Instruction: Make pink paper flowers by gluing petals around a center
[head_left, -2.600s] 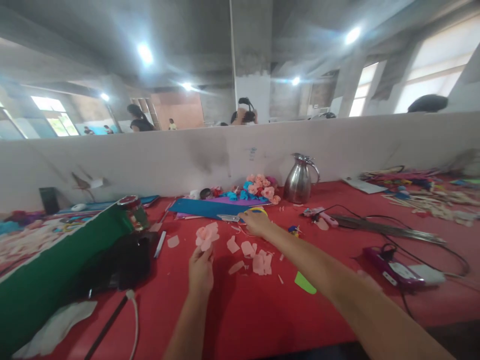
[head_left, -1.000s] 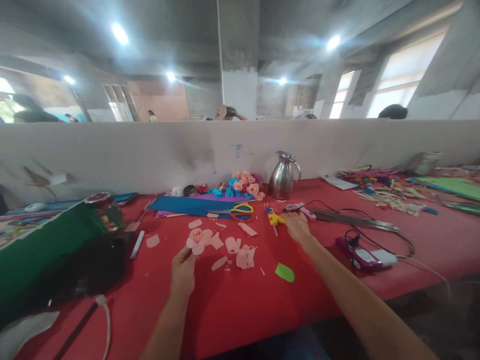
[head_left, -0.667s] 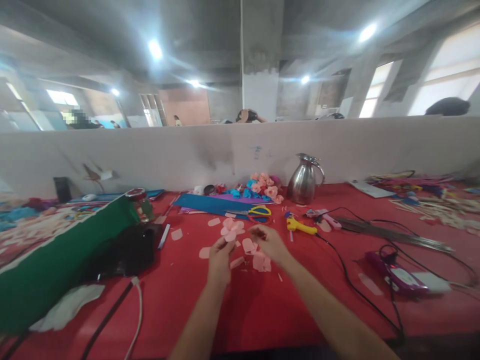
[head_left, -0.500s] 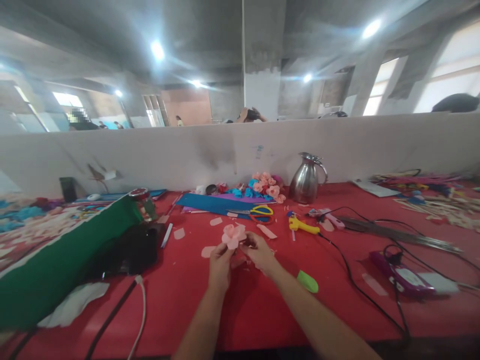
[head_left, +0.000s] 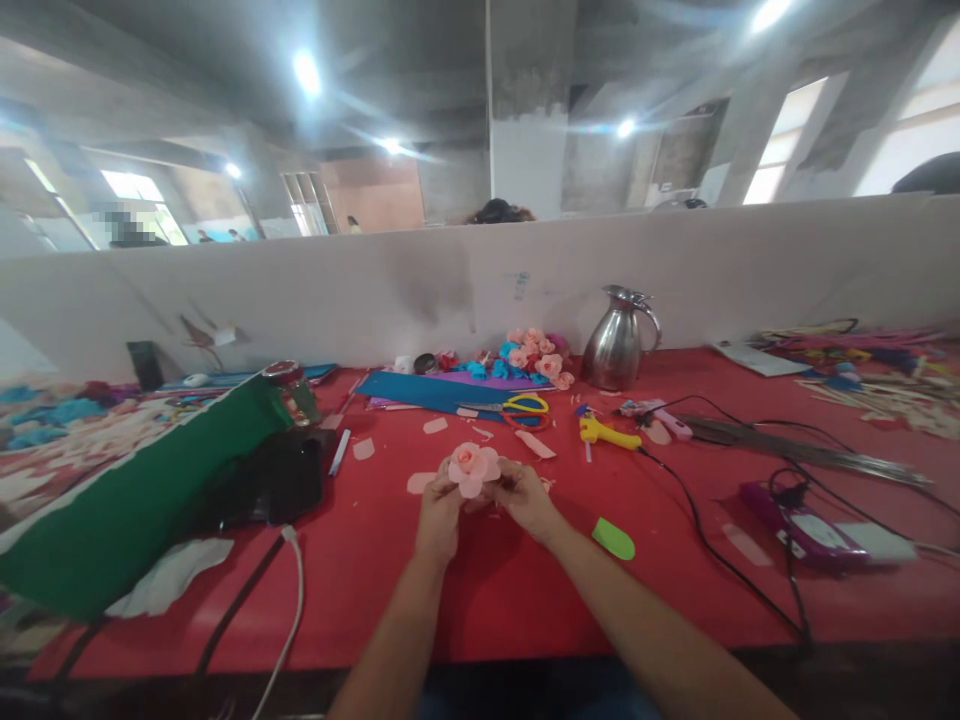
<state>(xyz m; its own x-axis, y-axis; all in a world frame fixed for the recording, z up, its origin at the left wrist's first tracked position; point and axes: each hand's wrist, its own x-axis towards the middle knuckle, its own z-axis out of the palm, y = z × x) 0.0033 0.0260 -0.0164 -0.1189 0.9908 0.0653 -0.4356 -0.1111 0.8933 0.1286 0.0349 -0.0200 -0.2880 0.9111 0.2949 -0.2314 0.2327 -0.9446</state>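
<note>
**Pink paper flower (head_left: 472, 470) held up over the red table (head_left: 349, 590)**

Head view: the left hand (head_left: 439, 522) is closed around the underside of the flower on its left, bloom facing up. The right hand (head_left: 526, 500) has its fingers bent close together at the flower's right-hand petals; its fingertips are partly hidden, so I cannot tell whether they pinch a petal or merely touch it.

Loose pink pieces (head_left: 535, 445) lie around the hands, some partly covered by them. Beyond the flower, scissors (head_left: 529, 405) rest partly on a blue sheet (head_left: 401, 388), near a cluster of pink and blue flowers (head_left: 551, 365) and a steel jug (head_left: 615, 345). A yellow glue gun (head_left: 611, 434) lies to the right, its black cord (head_left: 694, 510) running across the table beside the right forearm. A green scrap (head_left: 613, 538) sits just beside that forearm. To the left, a green panel (head_left: 142, 500) slants along the table.
</note>
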